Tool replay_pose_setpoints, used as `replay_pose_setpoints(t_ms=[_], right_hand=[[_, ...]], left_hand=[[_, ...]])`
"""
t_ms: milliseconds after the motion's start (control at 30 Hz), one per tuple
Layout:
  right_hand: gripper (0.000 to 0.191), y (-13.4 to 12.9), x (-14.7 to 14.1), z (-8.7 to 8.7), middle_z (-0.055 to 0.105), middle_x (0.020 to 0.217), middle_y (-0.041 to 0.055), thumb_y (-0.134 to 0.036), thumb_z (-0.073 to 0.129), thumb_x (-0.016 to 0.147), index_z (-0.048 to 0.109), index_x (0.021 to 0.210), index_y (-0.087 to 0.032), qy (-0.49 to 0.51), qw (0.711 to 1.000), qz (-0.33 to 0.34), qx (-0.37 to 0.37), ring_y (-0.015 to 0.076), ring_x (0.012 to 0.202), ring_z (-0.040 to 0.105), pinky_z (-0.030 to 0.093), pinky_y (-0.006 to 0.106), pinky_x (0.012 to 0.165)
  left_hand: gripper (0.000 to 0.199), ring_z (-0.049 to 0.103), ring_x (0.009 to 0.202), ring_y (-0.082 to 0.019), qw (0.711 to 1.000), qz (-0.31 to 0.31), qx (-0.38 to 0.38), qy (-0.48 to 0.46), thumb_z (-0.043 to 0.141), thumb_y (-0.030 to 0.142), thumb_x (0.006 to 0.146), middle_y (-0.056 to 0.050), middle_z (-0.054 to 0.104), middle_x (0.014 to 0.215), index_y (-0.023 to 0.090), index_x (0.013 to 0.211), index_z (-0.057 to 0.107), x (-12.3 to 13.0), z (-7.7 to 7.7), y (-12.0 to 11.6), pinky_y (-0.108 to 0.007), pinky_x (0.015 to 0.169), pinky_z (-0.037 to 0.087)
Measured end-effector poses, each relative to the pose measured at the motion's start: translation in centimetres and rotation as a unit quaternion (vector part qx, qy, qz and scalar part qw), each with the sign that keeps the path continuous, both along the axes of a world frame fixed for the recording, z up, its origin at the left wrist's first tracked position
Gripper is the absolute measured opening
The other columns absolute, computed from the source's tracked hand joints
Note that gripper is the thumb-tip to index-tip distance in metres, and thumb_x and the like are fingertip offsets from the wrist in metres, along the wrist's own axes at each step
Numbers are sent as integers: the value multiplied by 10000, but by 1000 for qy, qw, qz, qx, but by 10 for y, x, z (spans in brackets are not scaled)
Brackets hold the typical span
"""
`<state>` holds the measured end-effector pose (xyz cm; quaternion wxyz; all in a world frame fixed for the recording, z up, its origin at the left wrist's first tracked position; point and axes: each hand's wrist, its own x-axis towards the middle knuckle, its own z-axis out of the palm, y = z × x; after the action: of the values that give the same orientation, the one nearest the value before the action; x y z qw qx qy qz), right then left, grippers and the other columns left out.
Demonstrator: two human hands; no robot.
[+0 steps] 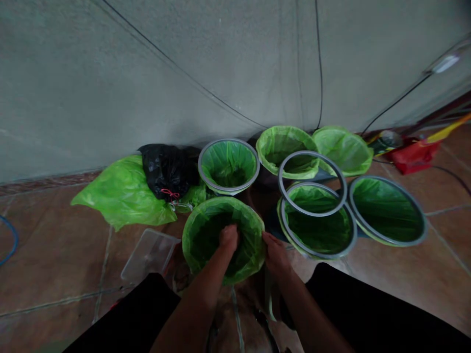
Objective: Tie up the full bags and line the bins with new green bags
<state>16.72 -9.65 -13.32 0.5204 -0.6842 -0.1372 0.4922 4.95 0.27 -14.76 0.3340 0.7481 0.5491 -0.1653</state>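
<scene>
Left hand (229, 237) in bin (200, 225), can't tell grip | floor (55, 260) open well to its left | right hand (276, 252) pinches rim (262, 223), ringed bins (316, 238) just beside

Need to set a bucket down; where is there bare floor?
Bare tiles show at left, between the blue loop and the clear plastic container, and at far right, below the red object. It is crowded along the wall, with bags and green-lined bins close together.

A head-worn camera looks forward and steeply down along the wearer's forearms (200, 294), close above a green-lined bin (209, 211). The single view reaches the grey wall (147, 98) beyond.
</scene>
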Motion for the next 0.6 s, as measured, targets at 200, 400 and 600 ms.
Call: replay_pose_setpoints(t_ms=[200,400,600], right_hand=[[342,0,10,15,716,962,158,-405,559,762,666,948,-139,-152,981,-16,-115,295,893,668,526,419,810],[398,29,8,38,664,1135,161,-356,407,897,633,1119,-115,-426,903,59,27,254,1089,595,437,406,998],[445,59,4,22,584,1327,145,-241,359,929,489,1335,-114,-395,888,236,-13,234,1205,558,408,366,1037]], left_hand=[[318,660,1030,-226,1000,20,-7,13,415,118,906,-160,686,1119,104,1157,609,-8,22,8,-306,880,495],[383,595,1170,-211,998,53,36,4,393,213,927,-138,627,1256,140,1279,525,-21,77,-4,-301,1012,435],[581,553,1219,-292,997,-9,-44,-57,499,220,830,-172,570,1335,155,1400,409,-8,104,-74,-408,1026,431]])
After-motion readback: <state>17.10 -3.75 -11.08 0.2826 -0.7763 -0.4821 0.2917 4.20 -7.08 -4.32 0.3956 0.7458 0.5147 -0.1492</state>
